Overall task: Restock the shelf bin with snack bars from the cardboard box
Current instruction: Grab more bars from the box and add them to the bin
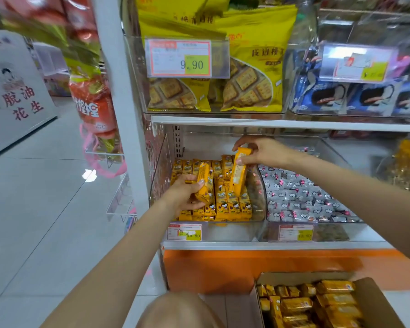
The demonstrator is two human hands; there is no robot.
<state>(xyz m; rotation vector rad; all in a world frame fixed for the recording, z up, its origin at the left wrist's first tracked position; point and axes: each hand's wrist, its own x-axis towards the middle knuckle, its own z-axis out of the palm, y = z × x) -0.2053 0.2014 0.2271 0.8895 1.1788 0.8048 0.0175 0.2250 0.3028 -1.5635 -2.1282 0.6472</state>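
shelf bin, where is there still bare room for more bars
A bare strip runs along the right side, between the stacked snack bars and the clear divider. The left and front of the shelf bin are packed.

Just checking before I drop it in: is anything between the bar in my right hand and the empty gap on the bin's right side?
Nothing visible. The right hand holds its snack bar just above the gap at the right wall of the shelf bin. The left hand and its second bar are apart, further left.
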